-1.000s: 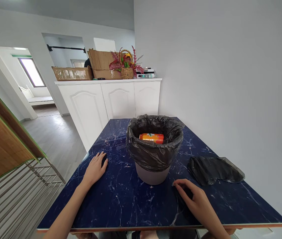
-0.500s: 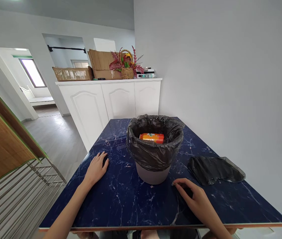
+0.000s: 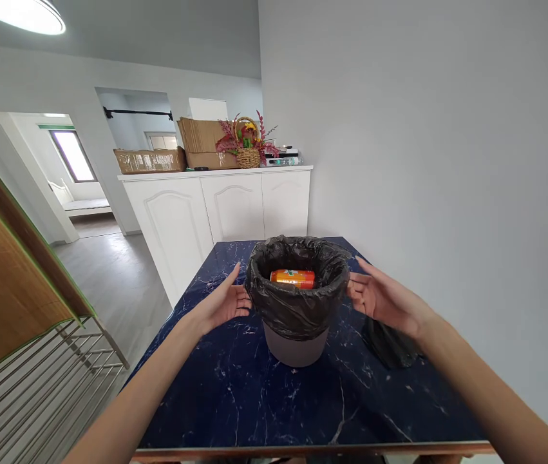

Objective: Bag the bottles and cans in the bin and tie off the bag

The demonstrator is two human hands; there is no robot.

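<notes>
table: navy, white veins | bin liner: black | can: orange

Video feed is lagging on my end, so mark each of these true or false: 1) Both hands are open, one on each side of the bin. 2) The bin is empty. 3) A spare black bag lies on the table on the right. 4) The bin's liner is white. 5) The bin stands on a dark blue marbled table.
1) True: the left hand and the right hand are open, palms facing the bin from either side.
2) False: an orange can lies inside it.
3) True: the spare black bag lies there, partly hidden by the right wrist.
4) False: the liner is black.
5) True: it stands on the table.
</notes>
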